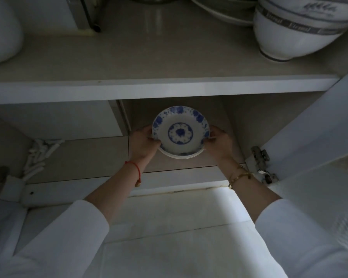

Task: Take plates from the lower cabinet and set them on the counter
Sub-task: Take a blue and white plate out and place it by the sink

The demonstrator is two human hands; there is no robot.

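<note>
A small stack of white plates (180,133) with a blue floral pattern is inside the lower cabinet (191,167), just under the counter's front edge. My left hand (144,142) grips the stack's left rim and my right hand (219,142) grips its right rim. The top plate faces me, tilted slightly. Both arms reach in from below, in white sleeves. The beige counter (149,57) runs across the upper part of the view.
On the counter stand stacked white bowls with grey bands (295,31) at the right, plates (219,9) behind them, and a white rounded vessel (2,31) at the left. An open cabinet door (313,127) with a hinge (259,157) is at the right. White utensils (40,155) lie inside at the left.
</note>
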